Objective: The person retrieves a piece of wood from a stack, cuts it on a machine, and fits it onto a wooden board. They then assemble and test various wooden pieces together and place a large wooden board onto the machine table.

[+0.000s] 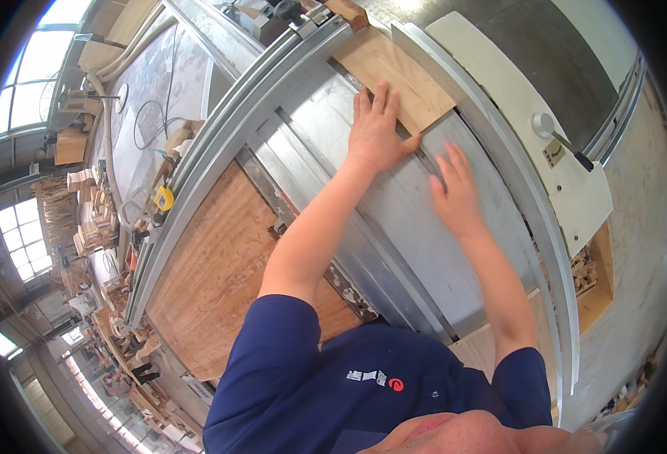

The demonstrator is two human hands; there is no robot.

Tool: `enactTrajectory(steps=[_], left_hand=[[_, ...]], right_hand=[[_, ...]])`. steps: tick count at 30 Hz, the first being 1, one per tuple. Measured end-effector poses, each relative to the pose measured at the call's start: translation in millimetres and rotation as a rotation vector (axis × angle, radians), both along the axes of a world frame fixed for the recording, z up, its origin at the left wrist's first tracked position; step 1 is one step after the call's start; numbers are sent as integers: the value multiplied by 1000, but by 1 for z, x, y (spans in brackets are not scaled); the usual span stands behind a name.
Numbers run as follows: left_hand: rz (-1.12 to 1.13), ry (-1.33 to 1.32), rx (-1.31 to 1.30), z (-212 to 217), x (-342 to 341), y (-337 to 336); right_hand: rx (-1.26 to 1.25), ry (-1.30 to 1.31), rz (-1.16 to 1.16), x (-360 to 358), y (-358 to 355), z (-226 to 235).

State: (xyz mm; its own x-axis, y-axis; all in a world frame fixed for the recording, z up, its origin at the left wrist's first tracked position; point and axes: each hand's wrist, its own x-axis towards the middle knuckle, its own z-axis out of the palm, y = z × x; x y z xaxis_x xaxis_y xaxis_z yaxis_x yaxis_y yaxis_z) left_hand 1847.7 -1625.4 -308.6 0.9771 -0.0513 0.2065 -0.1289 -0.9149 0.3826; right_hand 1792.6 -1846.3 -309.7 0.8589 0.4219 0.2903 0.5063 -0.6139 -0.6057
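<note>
Step in hand, my read: you're placing or steadying the wooden board (405, 76) on the metal machine table (439, 250), lining it up with the long fence (534, 197). Board's at upper centre of the frame, lying flat, just beside the fence; can't tell if they actually touch. Its far end sits near the long metal rail (235, 106) that crosses the upper left.

Grip: your left hand (376, 140) isn't closed round anything; fingers spread over the board's left edge, thumb by the near corner. Your right hand (458, 189), right of centre, is open and empty, a bit blurred, short of the board. Can't tell whether it touches the table.

Next move, I'd judge: bring the right hand to the board's near end, hold the long edge true to the fence, keep pressure even so it doesn't twist. I can't see a blade here, so check where it sits before pushing anything.
</note>
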Motion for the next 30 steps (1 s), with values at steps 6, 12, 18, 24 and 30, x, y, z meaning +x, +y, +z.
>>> enactTrajectory(steps=[6,12,18,24,30], left_hand=[[20,21,-5,14,-5,3],[3,40,-10,13,0,-10],[29,103,1,16,-4,2],[31,83,10,15,-3,-5],[43,69,18,14,-5,0]], right_hand=[[-145,-196,-571,-25,-181,89],[-396,-81,-1085,-13,-496,-2],[-371,470,-760,-25,-511,-81],[61,808,-950,-10,-513,-92],[-209,598,-840,-3,-486,-59]])
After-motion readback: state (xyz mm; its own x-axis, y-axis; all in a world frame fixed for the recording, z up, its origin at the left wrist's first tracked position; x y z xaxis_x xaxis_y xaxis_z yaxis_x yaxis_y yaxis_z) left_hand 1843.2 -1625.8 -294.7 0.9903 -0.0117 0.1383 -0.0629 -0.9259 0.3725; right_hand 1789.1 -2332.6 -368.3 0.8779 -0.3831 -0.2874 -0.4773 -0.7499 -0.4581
